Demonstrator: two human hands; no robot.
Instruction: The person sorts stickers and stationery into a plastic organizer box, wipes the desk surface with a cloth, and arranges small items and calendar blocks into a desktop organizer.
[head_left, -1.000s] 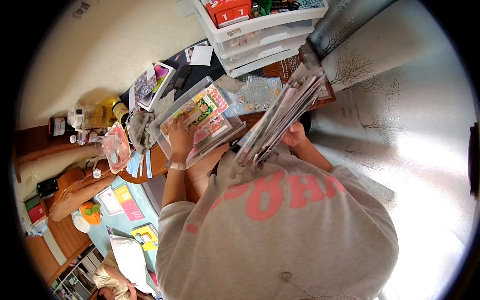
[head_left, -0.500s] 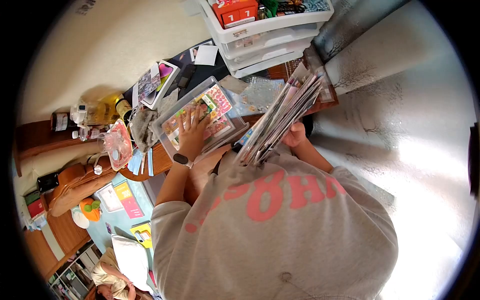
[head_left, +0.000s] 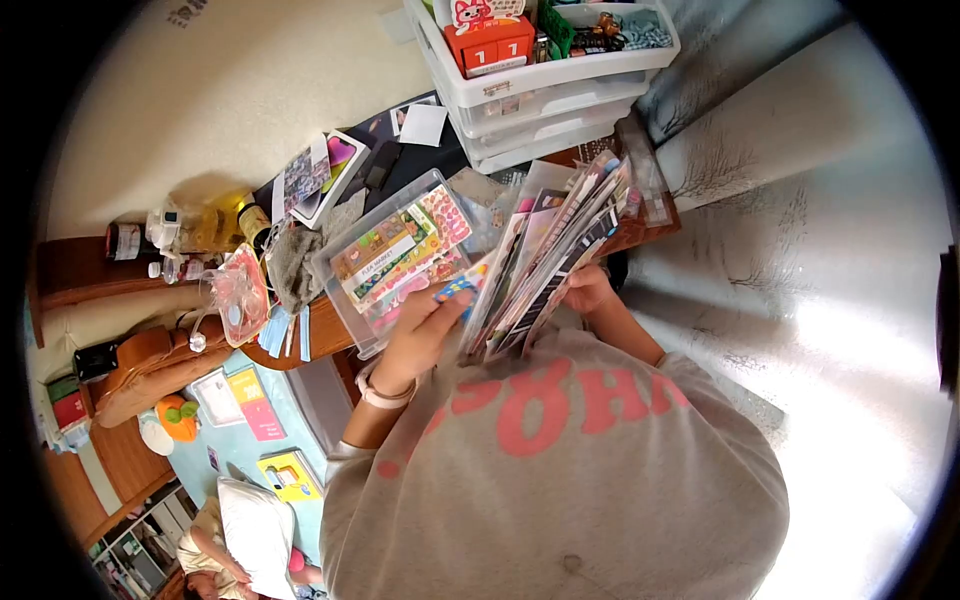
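My right hand grips the right side of a thick stack of sheets, some in clear sleeves, held tilted against my chest. At the stack's left edge, my left hand is closed with thumb and fingers on a blue, colourful sheet. Whether that sheet is separate from the stack I cannot tell. Just beyond my left hand is a clear plastic box with several sticker sheets lying in it, the top one with a "FLEA MARKET" label.
A white drawer unit with a red block calendar on top stands at the back. Left of the box are a phone box, a grey cloth and a pink tray. A person with a pillow is at lower left.
My left hand has come off the sticker sheets in the box and back to the stack's left edge, closing on the blue sheet. The stack has spread apart somewhat at its top.
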